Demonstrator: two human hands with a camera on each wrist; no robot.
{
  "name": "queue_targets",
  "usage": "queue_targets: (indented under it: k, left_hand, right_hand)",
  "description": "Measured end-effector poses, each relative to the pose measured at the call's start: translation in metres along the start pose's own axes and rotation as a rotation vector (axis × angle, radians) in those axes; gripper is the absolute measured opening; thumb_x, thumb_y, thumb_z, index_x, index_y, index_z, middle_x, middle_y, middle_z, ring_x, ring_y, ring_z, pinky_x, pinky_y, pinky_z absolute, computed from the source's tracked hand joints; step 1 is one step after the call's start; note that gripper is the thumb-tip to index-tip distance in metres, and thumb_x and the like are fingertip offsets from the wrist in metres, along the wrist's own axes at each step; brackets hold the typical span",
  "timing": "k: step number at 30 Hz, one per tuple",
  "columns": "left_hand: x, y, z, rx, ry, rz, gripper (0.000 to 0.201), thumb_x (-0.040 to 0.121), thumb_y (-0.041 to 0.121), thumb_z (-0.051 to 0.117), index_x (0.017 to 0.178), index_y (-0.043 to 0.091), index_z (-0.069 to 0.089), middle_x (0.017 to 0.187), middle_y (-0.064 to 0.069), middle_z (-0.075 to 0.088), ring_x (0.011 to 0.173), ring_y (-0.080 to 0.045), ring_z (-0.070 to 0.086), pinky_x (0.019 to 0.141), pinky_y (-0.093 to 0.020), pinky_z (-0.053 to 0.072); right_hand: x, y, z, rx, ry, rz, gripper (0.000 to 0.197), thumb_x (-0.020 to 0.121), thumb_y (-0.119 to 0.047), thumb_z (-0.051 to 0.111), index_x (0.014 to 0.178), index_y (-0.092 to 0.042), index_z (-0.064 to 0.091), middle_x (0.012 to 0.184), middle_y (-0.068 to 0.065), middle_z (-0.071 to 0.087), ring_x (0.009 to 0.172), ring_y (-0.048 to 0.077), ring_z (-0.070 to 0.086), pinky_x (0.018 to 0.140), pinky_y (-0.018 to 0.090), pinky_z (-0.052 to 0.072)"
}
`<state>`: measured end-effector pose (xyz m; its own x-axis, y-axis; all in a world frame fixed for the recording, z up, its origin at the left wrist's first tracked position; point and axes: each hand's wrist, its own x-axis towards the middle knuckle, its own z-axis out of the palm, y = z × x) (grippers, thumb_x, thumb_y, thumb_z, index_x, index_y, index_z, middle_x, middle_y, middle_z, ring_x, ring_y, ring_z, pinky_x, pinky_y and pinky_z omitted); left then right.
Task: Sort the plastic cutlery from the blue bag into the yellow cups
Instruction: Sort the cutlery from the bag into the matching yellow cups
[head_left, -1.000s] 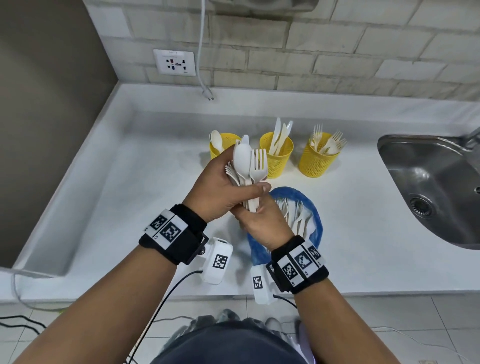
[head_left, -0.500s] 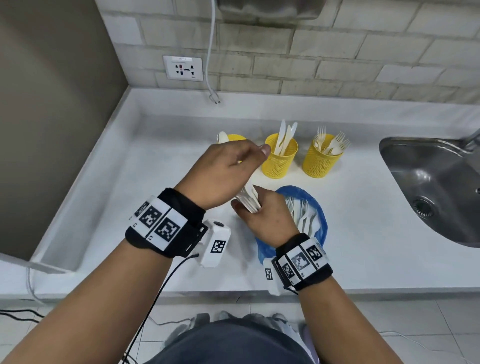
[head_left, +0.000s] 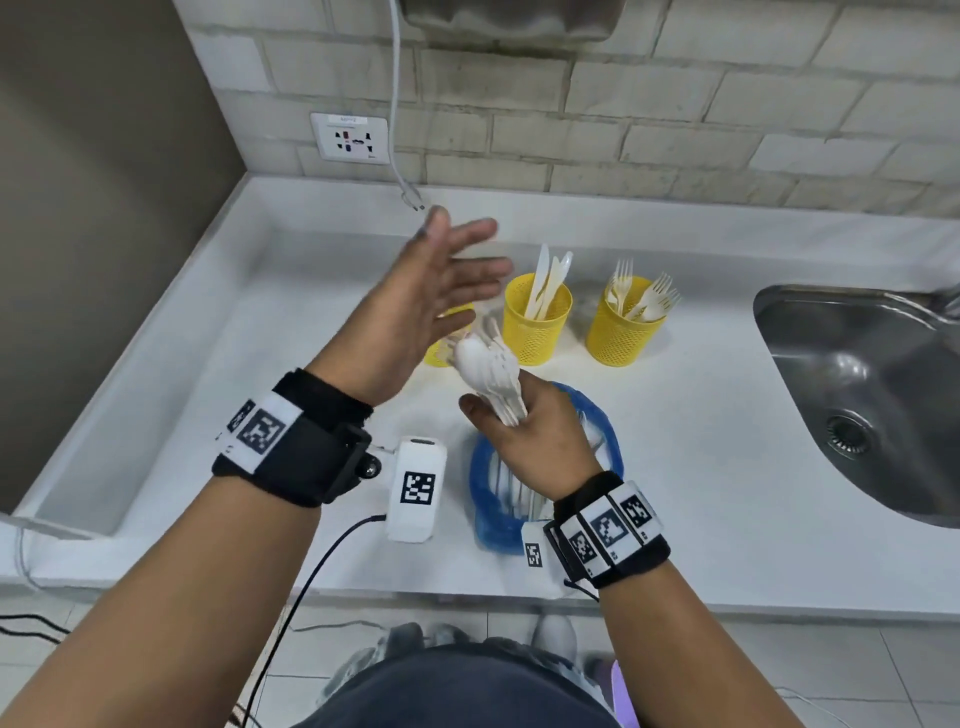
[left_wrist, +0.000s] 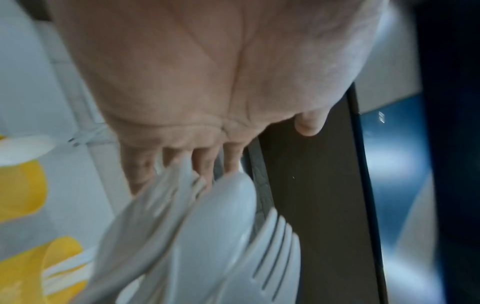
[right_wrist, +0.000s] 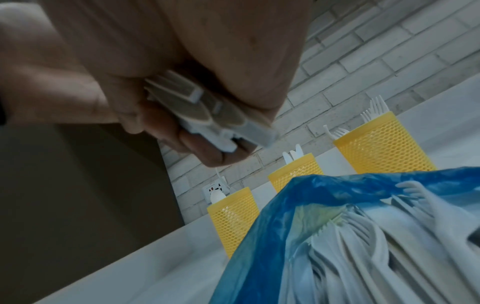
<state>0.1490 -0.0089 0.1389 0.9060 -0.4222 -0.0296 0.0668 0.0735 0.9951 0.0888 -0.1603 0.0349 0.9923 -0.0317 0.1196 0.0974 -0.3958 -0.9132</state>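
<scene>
Hands: right (head_left: 535, 441) grips cutlery bundle (head_left: 491, 371); its handle ends show only wrist-side

head view's bright and even but bends at the edges, left hand (head_left: 415, 306) motion-blurred, and both wrist shots are dim and smeary.

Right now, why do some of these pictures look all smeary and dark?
Head view: the open left hand is smeared by motion, the counter sharp. Left wrist view: the cutlery bundle is blurred. Right wrist view: the right hand is dim and shadowed, the blue bag soft.
</scene>
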Motion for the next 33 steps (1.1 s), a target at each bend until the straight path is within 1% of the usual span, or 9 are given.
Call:
queue_targets:
  k: [2, 5, 9, 16, 22, 24, 27, 31, 33]
  left_hand:
    - [0.005, -0.009, 0.006, -0.072, 0.093, 0.05, 0.068, 0.076, 0.068, 0.054, 0.134, 0.032, 0.056, 0.129, 0.002, 0.069, 0.124, -0.015, 0.062, 0.106, -0.038, 0.043]
    - [0.005, -0.033, 0.032, 0.053, 0.028, 0.062, 0.071, 0.074, 0.046, 0.073, 0.138, 0.023, 0.052, 0.126, 0.004, 0.069, 0.121, -0.014, 0.063, 0.102, -0.035, 0.051]
    - [0.011, -0.056, 0.087, 0.224, 0.01, 0.003, 0.056, 0.08, 0.025, 0.085, 0.128, 0.015, 0.059, 0.117, 0.003, 0.074, 0.11, -0.01, 0.069, 0.091, -0.029, 0.058]
    - [0.043, -0.07, 0.139, 0.132, 0.44, 0.051, 0.014, 0.095, 0.022, 0.07, 0.107, 0.026, 0.075, 0.105, 0.013, 0.077, 0.104, 0.001, 0.069, 0.094, -0.024, 0.053]
    - [0.059, -0.07, 0.134, 0.05, 0.358, 0.1, 0.025, 0.102, 0.018, 0.06, 0.124, 0.013, 0.072, 0.125, 0.004, 0.072, 0.122, -0.01, 0.063, 0.11, -0.034, 0.045]
    - [0.061, -0.067, 0.13, 0.05, 0.292, 0.092, 0.027, 0.104, 0.02, 0.056, 0.125, 0.01, 0.07, 0.127, 0.001, 0.071, 0.123, -0.012, 0.063, 0.107, -0.033, 0.047]
    - [0.064, -0.064, 0.128, -0.006, 0.184, 0.056, 0.03, 0.104, 0.023, 0.053, 0.122, 0.005, 0.069, 0.126, -0.005, 0.072, 0.124, -0.018, 0.064, 0.108, -0.039, 0.047]
    - [0.068, -0.066, 0.139, -0.023, 0.116, 0.022, 0.029, 0.1, 0.016, 0.058, 0.122, 0.0, 0.066, 0.12, -0.013, 0.073, 0.121, -0.022, 0.066, 0.107, -0.035, 0.049]
    - [0.07, -0.069, 0.143, -0.044, 0.14, 0.032, 0.031, 0.093, 0.01, 0.065, 0.122, -0.001, 0.065, 0.119, -0.016, 0.073, 0.118, -0.026, 0.068, 0.103, -0.033, 0.051]
  right_hand:
    - [0.005, 0.001, -0.014, 0.032, 0.056, 0.02, 0.019, 0.091, -0.024, 0.076, 0.081, -0.033, 0.062, 0.064, -0.027, 0.066, 0.067, -0.004, 0.066, 0.065, 0.014, 0.048]
    - [0.015, 0.003, -0.032, 0.137, 0.123, 0.038, 0.014, 0.088, -0.031, 0.073, 0.084, -0.022, 0.065, 0.058, -0.003, 0.067, 0.052, 0.02, 0.069, 0.057, 0.042, 0.06]
    - [0.029, 0.014, -0.052, 0.031, 0.173, -0.077, 0.013, 0.084, -0.04, 0.058, 0.091, -0.03, 0.06, 0.07, -0.02, 0.064, 0.06, -0.001, 0.061, 0.054, 0.021, 0.048]
    - [0.037, 0.022, -0.075, -0.071, 0.149, -0.102, 0.045, 0.085, -0.04, 0.057, 0.128, -0.026, 0.049, 0.102, -0.009, 0.072, 0.091, 0.017, 0.07, 0.075, 0.034, 0.056]
    - [0.049, 0.039, -0.102, 0.178, -0.076, -0.114, 0.07, 0.079, -0.009, 0.079, 0.139, -0.025, 0.046, 0.118, -0.015, 0.069, 0.107, 0.002, 0.068, 0.089, 0.027, 0.056]
    - [0.054, 0.046, -0.113, 0.325, -0.2, -0.054, 0.06, 0.082, -0.002, 0.078, 0.132, -0.024, 0.053, 0.11, -0.013, 0.072, 0.099, 0.007, 0.071, 0.082, 0.028, 0.058]
    - [0.056, 0.054, -0.125, 0.464, -0.444, 0.134, 0.014, 0.09, -0.008, 0.075, 0.099, -0.011, 0.065, 0.069, 0.007, 0.067, 0.046, 0.022, 0.058, 0.042, 0.027, 0.046]
    - [0.059, 0.065, -0.124, 0.435, -0.428, 0.178, 0.025, 0.093, -0.008, 0.071, 0.07, -0.017, 0.064, 0.048, 0.0, 0.051, 0.037, 0.009, 0.042, 0.04, 0.019, 0.032]
    - [0.063, 0.07, -0.121, 0.443, -0.385, 0.163, 0.029, 0.088, -0.003, 0.071, 0.079, -0.03, 0.066, 0.05, -0.015, 0.056, 0.042, -0.002, 0.049, 0.045, 0.012, 0.036]
